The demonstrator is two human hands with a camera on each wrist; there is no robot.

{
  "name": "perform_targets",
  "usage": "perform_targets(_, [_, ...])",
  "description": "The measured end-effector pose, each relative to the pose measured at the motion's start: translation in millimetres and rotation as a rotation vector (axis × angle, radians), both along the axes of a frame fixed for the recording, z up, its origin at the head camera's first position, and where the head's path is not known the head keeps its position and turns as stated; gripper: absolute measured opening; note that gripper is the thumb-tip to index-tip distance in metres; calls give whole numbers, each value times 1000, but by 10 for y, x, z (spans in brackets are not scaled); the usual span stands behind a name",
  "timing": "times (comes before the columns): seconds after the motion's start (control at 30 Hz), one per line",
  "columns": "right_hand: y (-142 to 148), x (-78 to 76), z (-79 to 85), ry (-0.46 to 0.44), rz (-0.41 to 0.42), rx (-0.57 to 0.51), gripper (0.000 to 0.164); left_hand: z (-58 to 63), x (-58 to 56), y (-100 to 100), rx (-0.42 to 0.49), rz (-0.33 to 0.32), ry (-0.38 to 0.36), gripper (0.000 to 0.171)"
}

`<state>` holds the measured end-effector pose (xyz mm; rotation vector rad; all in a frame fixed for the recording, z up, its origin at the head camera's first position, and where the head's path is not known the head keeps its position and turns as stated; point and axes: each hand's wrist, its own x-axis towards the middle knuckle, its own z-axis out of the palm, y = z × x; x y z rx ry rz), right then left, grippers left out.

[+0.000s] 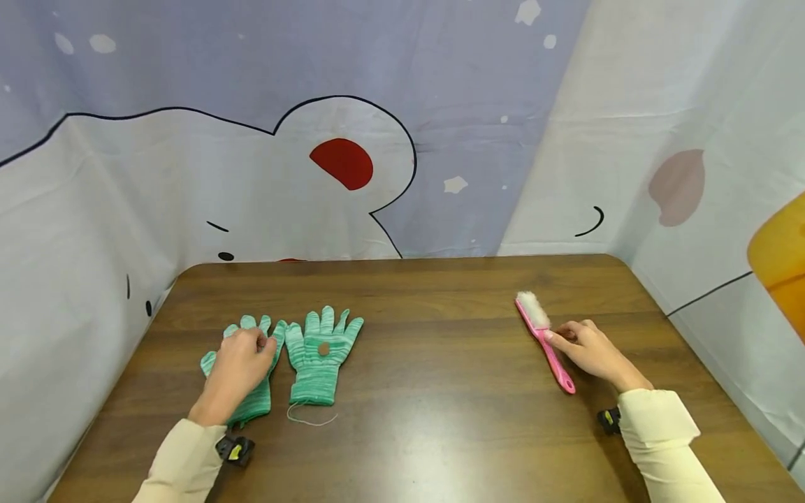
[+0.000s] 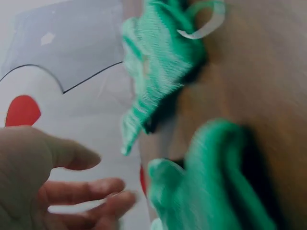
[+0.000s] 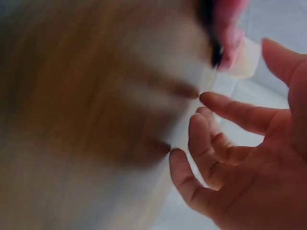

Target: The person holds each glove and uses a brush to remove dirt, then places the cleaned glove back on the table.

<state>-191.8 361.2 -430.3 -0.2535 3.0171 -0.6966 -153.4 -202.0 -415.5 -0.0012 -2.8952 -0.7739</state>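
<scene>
Two green striped knit gloves lie side by side on the left of the table. My left hand [image 1: 239,367] is over the left glove [image 1: 256,404], covering part of it in the head view. In the left wrist view, that hand [image 2: 29,163] has loosely bent fingers with nothing between them. The right glove [image 1: 317,381] lies palm up with a brown spot and a loose thread at its cuff. A pink brush [image 1: 552,356] with white bristles lies at the right. Beside its handle is my right hand [image 1: 591,349]; the right wrist view shows its thumb and fingers spread, holding nothing.
The brown wooden table [image 1: 415,363] has rounded far corners. A printed cloth [image 1: 465,126] hangs behind it and along both sides. Each wrist carries a small black camera, such as the left one [image 1: 235,450].
</scene>
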Motion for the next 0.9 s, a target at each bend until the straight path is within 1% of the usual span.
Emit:
perform_targets(0.13, [-149,-24,23,-21,-12,11,56,17,-72,76,34,-18,-59,30])
perform_targets(0.27, [-282,-56,39,-43,-37,38,52,-18,-127,178,76,-15,-99,39])
perform_targets(0.37, [-345,-68,34,-78,-79,49,48,-88,-153,255,113,10,-110,44])
perform_targets(0.43, [-370,-65,33,-112,-112,49,49,-116,-164,303,131,37,-115,45])
perform_targets(0.5, [-381,-60,37,-138,-138,41,53,-127,-180,344,145,63,-129,47])
perform_targets(0.6, [-380,-48,55,-163,-180,24,60,-107,-216,402,173,93,-173,50])
perform_targets(0.7, [-367,-36,76,-173,-208,4,64,-71,-256,451,208,97,-224,52])
perform_targets(0.83, [-341,-8,76,-172,-209,-20,62,-48,-296,522,276,95,-284,53])
perform_targets(0.9, [-318,9,78,-177,-203,-36,59,-55,-314,567,306,101,-304,48])
